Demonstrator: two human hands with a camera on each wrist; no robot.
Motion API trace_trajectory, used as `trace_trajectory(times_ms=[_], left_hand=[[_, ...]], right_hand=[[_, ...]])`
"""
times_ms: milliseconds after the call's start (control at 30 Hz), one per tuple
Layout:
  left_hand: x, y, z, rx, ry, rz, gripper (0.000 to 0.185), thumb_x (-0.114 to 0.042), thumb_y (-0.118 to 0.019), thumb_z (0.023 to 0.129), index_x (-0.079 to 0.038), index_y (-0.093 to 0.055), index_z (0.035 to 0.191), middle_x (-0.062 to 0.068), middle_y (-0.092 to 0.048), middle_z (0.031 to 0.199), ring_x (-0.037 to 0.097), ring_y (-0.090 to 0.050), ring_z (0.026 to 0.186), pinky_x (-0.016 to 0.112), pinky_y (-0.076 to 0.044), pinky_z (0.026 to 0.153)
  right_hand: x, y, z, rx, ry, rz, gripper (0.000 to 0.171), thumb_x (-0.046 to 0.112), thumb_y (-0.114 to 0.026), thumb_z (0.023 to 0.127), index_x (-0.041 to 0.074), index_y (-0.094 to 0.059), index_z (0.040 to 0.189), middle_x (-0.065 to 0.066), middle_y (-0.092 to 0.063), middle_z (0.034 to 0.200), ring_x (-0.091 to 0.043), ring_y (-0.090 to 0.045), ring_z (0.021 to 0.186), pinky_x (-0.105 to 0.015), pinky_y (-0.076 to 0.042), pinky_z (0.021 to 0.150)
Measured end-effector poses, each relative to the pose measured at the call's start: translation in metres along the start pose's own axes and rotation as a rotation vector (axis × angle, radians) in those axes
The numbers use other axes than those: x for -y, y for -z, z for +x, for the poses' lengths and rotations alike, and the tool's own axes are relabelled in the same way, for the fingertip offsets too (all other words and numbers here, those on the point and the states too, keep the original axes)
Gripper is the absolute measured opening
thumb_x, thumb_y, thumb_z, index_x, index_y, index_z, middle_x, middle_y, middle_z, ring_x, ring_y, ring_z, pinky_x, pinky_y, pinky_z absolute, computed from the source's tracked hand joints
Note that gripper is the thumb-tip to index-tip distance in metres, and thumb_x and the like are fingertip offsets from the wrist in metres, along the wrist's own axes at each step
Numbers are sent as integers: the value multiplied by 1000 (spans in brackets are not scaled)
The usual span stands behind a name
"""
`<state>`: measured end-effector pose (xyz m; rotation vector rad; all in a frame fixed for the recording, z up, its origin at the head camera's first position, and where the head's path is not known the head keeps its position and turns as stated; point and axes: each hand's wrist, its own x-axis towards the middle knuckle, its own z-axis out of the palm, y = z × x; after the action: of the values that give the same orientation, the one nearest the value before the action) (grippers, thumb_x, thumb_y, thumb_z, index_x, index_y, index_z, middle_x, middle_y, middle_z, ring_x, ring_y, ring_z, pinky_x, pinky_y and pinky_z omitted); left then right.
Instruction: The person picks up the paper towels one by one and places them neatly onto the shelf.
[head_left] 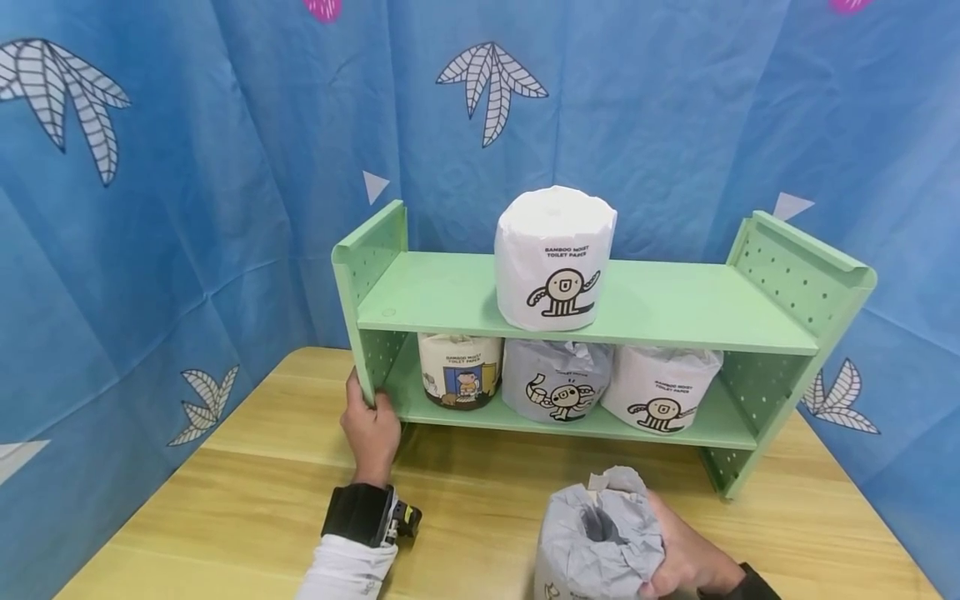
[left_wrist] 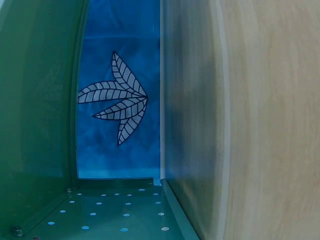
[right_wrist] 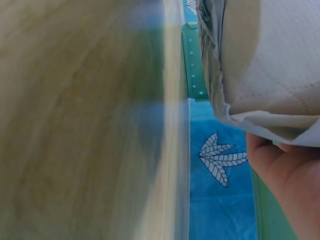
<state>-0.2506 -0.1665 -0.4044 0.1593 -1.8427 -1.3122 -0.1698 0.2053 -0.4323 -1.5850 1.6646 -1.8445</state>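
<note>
The white roll (head_left: 555, 258) on the upper board of the green shelf (head_left: 675, 308) carries the printed words "BAMBOO MOIST TOILET PAPER" above a black line-drawn cartoon figure. The same kind of figure shows on the grey roll (head_left: 557, 381) and the white roll (head_left: 660, 387) on the lower board; their small print is too fine to read. Left of them stands a cream roll (head_left: 460, 369) with a coloured picture of a figure at a blue door, its lettering also unreadable.

The tabletop (head_left: 247, 492) is pale wood with a visible grain. Behind and to both sides hangs a blue cloth backdrop (head_left: 187, 167) printed with white leaf shapes, small white triangles and pink spots.

The person's right hand (head_left: 686, 554) curls its fingers (right_wrist: 285, 185) round a grey-wrapped roll (head_left: 600, 537), which stands on the tabletop in front of the shelf, nearer the person than the rolls on the lower board. Its wrapper is crumpled grey paper, tucked and gathered into the core at the top; the right wrist view shows the quilted white paper beneath a torn edge of the wrap.

The left hand (head_left: 370, 429) grips the bottom front corner of the shelf's left side panel (head_left: 371, 267), a perforated green plate, fingers closed round its edge. A black wrist strap (head_left: 360, 514) sits above a white sleeve (head_left: 347, 568).
</note>
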Motion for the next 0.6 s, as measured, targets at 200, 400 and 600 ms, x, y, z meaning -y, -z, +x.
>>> trace_trajectory(times_ms=[200,400,600], left_hand=[[1,0,0,6,5,0,53,4,-47,89,-4,-45,142,30,-58,125,48,-55,113,61,-44,92],[-1,-1,1,10,9,-3,54,3,-47,89,-4,-44,142,31,-57,125,49,-55,113,61,-44,93],[0,-2,2,13,7,-17,54,5,-47,89,-3,-44,142,30,-57,127,47,-55,115,60,-44,94]], right_hand=[[1,4,-7,-34,7,-125,86,8,-74,70,-7,-28,141,-13,-55,132,-22,-55,116,-33,-44,99],[3,6,-2,-22,24,-97,85,7,-74,72,-8,-27,141,-14,-54,133,-23,-54,118,-34,-44,100],[4,8,4,-8,58,-75,83,7,-73,72,-10,-27,140,-17,-54,132,-25,-55,117,-37,-46,98]])
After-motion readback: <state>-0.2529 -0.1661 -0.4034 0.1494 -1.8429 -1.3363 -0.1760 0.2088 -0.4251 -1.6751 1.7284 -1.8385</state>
